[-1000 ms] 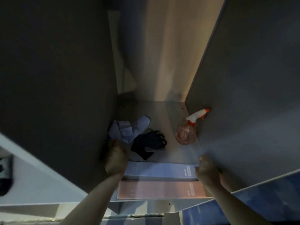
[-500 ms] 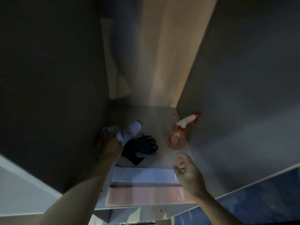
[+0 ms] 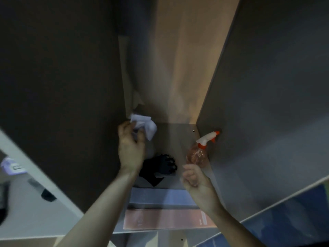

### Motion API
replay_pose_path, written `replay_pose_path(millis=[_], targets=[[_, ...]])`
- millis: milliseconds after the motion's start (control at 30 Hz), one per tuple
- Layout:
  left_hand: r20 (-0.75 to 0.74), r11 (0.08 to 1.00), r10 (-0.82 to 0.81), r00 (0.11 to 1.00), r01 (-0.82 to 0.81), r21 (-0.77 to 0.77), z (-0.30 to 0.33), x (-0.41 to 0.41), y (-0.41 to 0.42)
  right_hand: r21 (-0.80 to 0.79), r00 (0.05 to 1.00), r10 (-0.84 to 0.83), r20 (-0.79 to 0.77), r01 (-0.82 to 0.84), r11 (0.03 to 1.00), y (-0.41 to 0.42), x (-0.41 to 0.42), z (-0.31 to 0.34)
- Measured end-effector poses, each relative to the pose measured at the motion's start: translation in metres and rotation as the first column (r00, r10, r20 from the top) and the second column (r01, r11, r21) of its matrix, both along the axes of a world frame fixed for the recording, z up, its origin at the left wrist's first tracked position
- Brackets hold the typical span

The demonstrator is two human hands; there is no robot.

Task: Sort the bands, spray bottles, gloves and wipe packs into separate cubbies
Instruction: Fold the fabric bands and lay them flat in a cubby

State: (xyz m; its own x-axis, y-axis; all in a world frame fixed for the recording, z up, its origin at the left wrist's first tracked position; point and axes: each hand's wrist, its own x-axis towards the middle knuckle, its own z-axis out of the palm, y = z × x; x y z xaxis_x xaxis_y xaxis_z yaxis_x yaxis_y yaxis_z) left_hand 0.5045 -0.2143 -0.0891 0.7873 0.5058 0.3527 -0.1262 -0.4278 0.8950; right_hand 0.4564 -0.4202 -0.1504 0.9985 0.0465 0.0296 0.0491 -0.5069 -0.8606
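A: Item one, left hand (image 3: 130, 148)?
B: Arm reaches deep into the cubby along the left wall (image 3: 62, 104). Back of the hand faces the camera. Its fingers (image 3: 124, 129) curl round a pale crumpled glove (image 3: 145, 124), held clear of the shelf floor (image 3: 174, 139) near the back left corner.

A: Item two, right hand (image 3: 197, 182)?
B: Forearm enters from the front right. Fingers loosely curled, nothing in them. The fingertips (image 3: 187, 167) sit just in front of the spray bottle (image 3: 199, 155), apart from it as far as the blur allows.

A: Spray bottle, particulars?
B: Clear pink body, white trigger head, orange collar and nozzle tip. Stands against the right wall (image 3: 267, 122), nozzle toward that wall, about mid-depth of the shelf.

A: Other task stock?
B: One black glove (image 3: 160, 168), flat on the shelf floor, between the two hands, nearer the left wrist. One blue band (image 3: 160, 196), flat, lengthwise across the shelf near its front edge; the right wrist covers its right end. One pink band (image 3: 160, 220), parallel, just in front of the blue one, at the front edge.

A: Wipe packs?
B: Cannot tell; a blurred pale object (image 3: 10, 166) lies outside the cubby at far left.
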Motion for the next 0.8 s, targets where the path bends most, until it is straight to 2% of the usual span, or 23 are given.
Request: replay_pose_path(millis=[67, 167, 233, 300, 333, 367, 400, 433, 500, 667, 733, 800], targets=[[-0.011, 0.994, -0.063, 0.998, 0.061, -0.091, 0.011, -0.018, -0.012, 0.092, 0.998, 0.042, 0.039, -0.046, 0.995, 0.013, 0.003, 0.020], [-0.009, 0.939, -0.179, 0.984, 0.169, -0.300, 0.028, -0.050, -0.033, 0.000, 0.977, 0.171, 0.127, -0.172, 0.985, 0.031, 0.003, 0.044], [-0.012, 0.903, -0.252, 0.968, 0.231, -0.362, 0.039, -0.073, -0.048, 0.115, 0.969, 0.198, 0.146, -0.216, 0.970, 0.033, 0.004, 0.049], [-0.010, 0.907, -0.287, 0.958, 0.269, -0.325, 0.044, -0.090, -0.060, 0.402, 0.972, 0.222, 0.080, -0.235, 0.885, 0.033, 0.000, 0.055], [0.001, 0.909, -0.297, 0.955, 0.283, -0.305, 0.046, -0.096, -0.064, 0.395, 0.962, 0.263, 0.072, -0.270, 0.878, 0.037, -0.005, 0.061], [0.011, 0.909, -0.307, 0.951, 0.297, -0.294, 0.047, -0.099, -0.064, 0.312, 0.956, 0.277, 0.094, -0.292, 0.904, 0.040, -0.009, 0.072], [0.017, 0.905, -0.319, 0.948, 0.310, -0.290, 0.048, -0.100, -0.062, 0.297, 0.979, 0.178, 0.098, -0.200, 0.934, 0.040, -0.010, 0.081], [0.014, 0.902, -0.328, 0.944, 0.318, -0.293, 0.049, -0.101, -0.059, 0.398, 0.982, 0.153, 0.113, -0.186, 0.898, 0.039, -0.013, 0.086], [-0.007, 0.899, -0.339, 0.941, 0.321, -0.296, 0.048, -0.101, -0.051, 0.487, 0.985, 0.136, 0.104, -0.170, 0.857, 0.034, -0.015, 0.091], [-0.028, 0.948, -0.310, 0.950, 0.307, -0.084, 0.047, -0.106, -0.039, 0.461, 0.980, 0.194, 0.041, -0.191, 0.867, 0.017, -0.024, 0.092], [-0.085, 0.930, -0.364, 0.927, 0.357, -0.094, 0.045, -0.105, -0.033, 0.427, 0.972, 0.231, 0.029, -0.221, 0.877, 0.013, -0.027, 0.102], [-0.099, 0.883, -0.455, 0.885, 0.433, -0.183, 0.047, -0.104, -0.028, 0.375, 0.958, 0.287, 0.002, -0.267, 0.888, 0.009, -0.029, 0.108]])
